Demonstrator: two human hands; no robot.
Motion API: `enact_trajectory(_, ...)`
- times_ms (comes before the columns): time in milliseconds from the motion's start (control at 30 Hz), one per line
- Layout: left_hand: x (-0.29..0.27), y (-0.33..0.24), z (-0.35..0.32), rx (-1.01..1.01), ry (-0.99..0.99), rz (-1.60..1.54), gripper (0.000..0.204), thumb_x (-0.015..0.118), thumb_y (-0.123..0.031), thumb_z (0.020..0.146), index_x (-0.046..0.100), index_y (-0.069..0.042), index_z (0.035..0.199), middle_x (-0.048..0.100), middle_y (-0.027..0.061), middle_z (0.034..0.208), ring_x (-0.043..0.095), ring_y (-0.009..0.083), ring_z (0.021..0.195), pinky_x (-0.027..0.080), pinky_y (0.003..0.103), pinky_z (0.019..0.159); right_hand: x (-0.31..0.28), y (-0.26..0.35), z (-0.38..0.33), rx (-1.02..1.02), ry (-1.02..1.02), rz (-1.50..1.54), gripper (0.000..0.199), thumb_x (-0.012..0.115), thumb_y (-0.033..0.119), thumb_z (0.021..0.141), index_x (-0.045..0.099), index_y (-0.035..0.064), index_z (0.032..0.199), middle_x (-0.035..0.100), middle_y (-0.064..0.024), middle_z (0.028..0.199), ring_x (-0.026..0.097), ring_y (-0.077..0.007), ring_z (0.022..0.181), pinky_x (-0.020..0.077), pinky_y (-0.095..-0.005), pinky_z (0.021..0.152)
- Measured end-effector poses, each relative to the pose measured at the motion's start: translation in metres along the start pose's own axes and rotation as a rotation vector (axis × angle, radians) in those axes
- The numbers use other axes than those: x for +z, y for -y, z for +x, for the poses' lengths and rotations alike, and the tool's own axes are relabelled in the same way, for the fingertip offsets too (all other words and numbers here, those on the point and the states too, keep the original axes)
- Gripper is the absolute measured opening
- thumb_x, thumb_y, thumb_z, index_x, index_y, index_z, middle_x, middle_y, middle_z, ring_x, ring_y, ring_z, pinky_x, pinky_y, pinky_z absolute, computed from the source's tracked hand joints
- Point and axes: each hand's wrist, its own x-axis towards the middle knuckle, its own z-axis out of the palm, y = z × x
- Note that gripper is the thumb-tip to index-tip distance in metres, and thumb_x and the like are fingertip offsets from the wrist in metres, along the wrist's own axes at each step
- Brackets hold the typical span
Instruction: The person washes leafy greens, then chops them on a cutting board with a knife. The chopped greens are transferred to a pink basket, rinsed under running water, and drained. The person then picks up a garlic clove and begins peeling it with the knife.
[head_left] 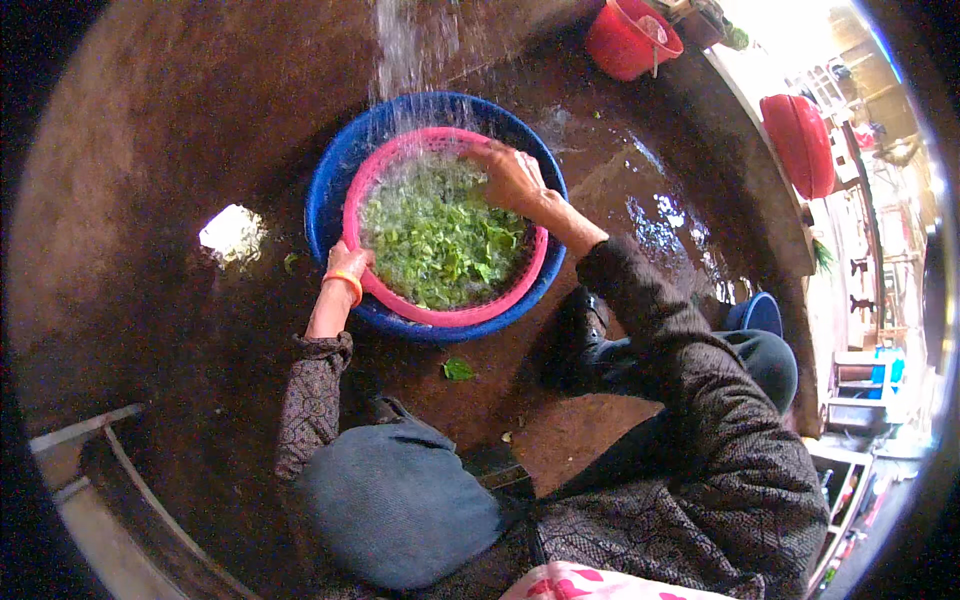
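A round pink plastic basket (450,318) sits inside a wider blue basin (330,160) on the floor. Chopped green leaves (440,235) fill the basket, wet and partly under water. From above, a stream of water (400,45) pours onto its far side. My left hand (347,262), with a yellow-orange bangle (345,286) at the wrist, is closed on the basket's left rim. Over the basket's far right side is my right hand (515,180), above the leaves and close to the rim. Its fingers point left and are smeared by motion and spray.
A red bucket (630,45) stands at the far right near a low ledge. A small blue container (760,312) is beyond my right knee. A loose leaf (458,369) lies on the wet brown floor (190,350). At the lower left is a metal-edged frame (110,420).
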Motion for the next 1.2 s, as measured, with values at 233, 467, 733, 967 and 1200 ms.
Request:
enact_trajectory(233,0.014,0.016,0.002,0.233,-0.114,0.179,0.090,0.068,-0.014,0.075,0.026,-0.008,0.154,0.045,0.0238,0.147,0.047,0.0375,0.133,0.038,0.036,0.111,0.011,-0.002,-0.011,0.087,0.054,-0.133,0.048,0.080,0.038,0.073,0.065,0.0112,0.109,0.067,-0.0170,0.102,0.067,-0.0365,0.092,0.0544,-0.0484,0.075)
enact_trajectory(467,0.054,0.049,0.001,-0.207,-0.301,-0.272,0.072,0.067,-0.012,0.066,0.048,0.004,0.133,0.060,0.0151,0.120,0.059,0.0299,0.102,0.047,0.040,0.090,0.046,-0.081,-0.032,0.666,0.211,0.107,0.084,0.077,0.063,0.071,0.056,0.0050,0.129,0.065,-0.0239,0.118,0.064,-0.0414,0.107,0.0510,-0.0490,0.092)
enact_trajectory(733,-0.008,-0.021,-0.036,-0.014,-0.039,-0.469,0.071,0.060,0.002,0.057,0.056,-0.007,0.127,0.061,0.0065,0.101,0.059,0.0225,0.085,0.050,0.035,0.073,0.038,-0.116,-0.037,0.708,0.086,0.545,0.057,0.076,0.057,0.074,0.073,0.0028,0.089,0.072,-0.0198,0.087,0.071,-0.0336,0.085,0.0545,-0.0437,0.076)
enact_trajectory(967,-0.024,-0.056,0.007,0.106,-0.043,-0.107,0.063,0.057,0.002,0.063,0.060,-0.005,0.126,0.063,0.0060,0.096,0.059,0.0182,0.085,0.048,0.031,0.076,0.070,-0.072,-0.092,0.739,0.002,0.391,0.083,0.076,0.062,0.073,0.050,-0.0018,0.120,0.069,-0.0250,0.104,0.068,-0.0409,0.093,0.0538,-0.0486,0.082)
enact_trajectory(1200,0.007,0.019,0.038,-0.176,-0.249,-0.054,0.078,0.059,0.004,0.060,0.051,-0.002,0.137,0.058,0.0171,0.131,0.056,0.0331,0.121,0.043,0.037,0.104,0.050,-0.063,-0.034,0.661,0.157,0.224,0.087,0.079,0.049,0.072,0.046,0.0037,0.139,0.064,-0.0286,0.116,0.062,-0.0466,0.107,0.0501,-0.0493,0.093)
